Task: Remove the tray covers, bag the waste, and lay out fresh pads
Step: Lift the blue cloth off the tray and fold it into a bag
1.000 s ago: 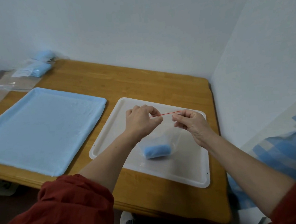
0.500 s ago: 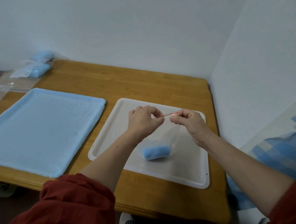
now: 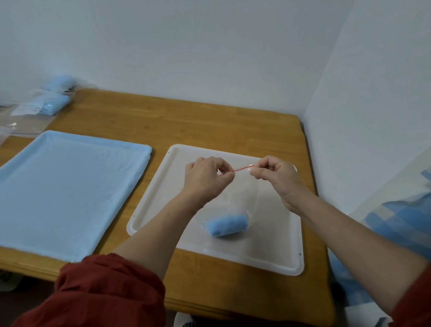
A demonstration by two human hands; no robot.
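Wall [image 3: 373, 101] hard by tray [image 3: 296, 265] rt side.

Soft, even, slightly dim light; faint shadows; wide-angle bending at the edges; near sleeves slightly blurred.

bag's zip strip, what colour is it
Red; the zip strip shows best in the head view, atop the clear bag.

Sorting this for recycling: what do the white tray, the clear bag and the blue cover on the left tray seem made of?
The white tray: likely rigid plastic, smooth with a dull sheen and moulded rounded rim. The clear bag: thin plastic film; the blue wad shows through it. The blue cover: seemingly soft, matte nonwoven or paper-like sheet, faintly wrinkled.
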